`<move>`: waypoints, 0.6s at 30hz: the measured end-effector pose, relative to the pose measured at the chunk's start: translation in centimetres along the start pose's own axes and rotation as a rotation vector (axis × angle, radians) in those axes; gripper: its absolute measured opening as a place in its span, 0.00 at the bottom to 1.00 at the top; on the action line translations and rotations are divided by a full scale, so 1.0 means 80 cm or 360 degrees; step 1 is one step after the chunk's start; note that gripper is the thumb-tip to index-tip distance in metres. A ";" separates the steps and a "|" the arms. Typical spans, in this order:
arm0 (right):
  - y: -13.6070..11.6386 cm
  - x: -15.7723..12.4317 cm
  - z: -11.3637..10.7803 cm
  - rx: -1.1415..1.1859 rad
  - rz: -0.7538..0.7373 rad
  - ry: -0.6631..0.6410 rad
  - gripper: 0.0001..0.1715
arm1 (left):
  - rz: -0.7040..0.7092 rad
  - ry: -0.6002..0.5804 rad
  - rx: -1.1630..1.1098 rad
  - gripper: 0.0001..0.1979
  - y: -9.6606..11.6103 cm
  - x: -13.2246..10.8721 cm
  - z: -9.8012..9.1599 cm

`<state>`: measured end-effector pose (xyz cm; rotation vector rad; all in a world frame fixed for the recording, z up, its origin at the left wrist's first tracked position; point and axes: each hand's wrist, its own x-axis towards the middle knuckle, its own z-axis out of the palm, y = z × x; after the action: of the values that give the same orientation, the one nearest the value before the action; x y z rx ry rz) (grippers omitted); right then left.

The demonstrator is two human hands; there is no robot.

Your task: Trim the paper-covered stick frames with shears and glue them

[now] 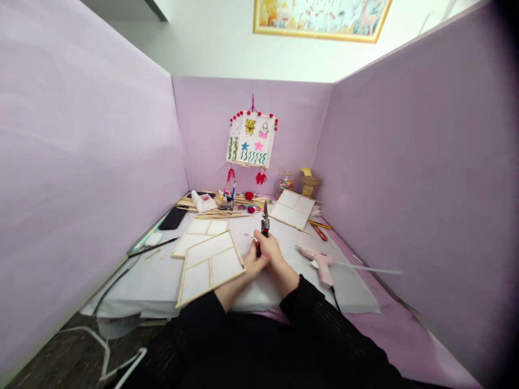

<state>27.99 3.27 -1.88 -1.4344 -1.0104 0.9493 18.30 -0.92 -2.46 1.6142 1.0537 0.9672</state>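
Note:
My right hand [271, 249] is closed around the handles of a pair of pliers [265, 219], whose narrow metal jaws point up and away from me. Pressed against it, my left hand [252, 265] is also closed, with its fingers by the dark lower handles; its exact hold is partly hidden. Beside my left wrist lies a wooden stick frame [211, 267] backed in white, its right corner overlapping the forearm. A second such frame [198, 232] sits partly under it.
Right of my hands lies a pink glue gun [318, 262] with a long glue stick. Behind it are a red-handled cutter [319, 232] and a third frame [294, 208]. A phone [173, 218], thin sticks [219, 214] and paints stand behind. A decorated lantern [253, 139] hangs at the back partition.

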 end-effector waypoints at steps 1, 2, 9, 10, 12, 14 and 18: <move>-0.007 -0.002 -0.011 -0.0013 -0.0006 -0.0004 0.16 | -0.0013 -0.0060 0.0019 0.48 0.008 -0.015 0.004; -0.014 -0.003 -0.024 -0.0028 -0.0011 -0.0008 0.15 | 0.0004 -0.0172 0.0038 0.51 0.020 -0.033 0.006; -0.041 -0.028 -0.118 -0.0110 -0.0034 -0.0050 0.19 | 0.0601 -0.1653 0.0290 0.25 0.126 -0.133 -0.053; -0.040 -0.035 -0.128 -0.0101 -0.0085 -0.0057 0.23 | 0.0581 -0.1552 0.0410 0.17 0.129 -0.130 -0.070; -0.036 -0.050 -0.144 -0.0052 -0.0221 -0.0079 0.30 | 0.0395 -0.0874 0.0945 0.13 0.118 -0.106 -0.107; -0.029 -0.065 -0.155 -0.0103 -0.0343 -0.0103 0.35 | 0.0186 -0.0373 0.1412 0.10 0.090 -0.068 -0.146; -0.014 -0.086 -0.162 -0.0666 -0.0639 -0.0055 0.34 | 0.0029 -0.0012 0.1529 0.08 0.027 0.004 -0.200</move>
<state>37.91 -7.26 0.58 -1.4714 -1.5187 0.4865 3.95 3.55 3.53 2.3724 1.6345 0.4500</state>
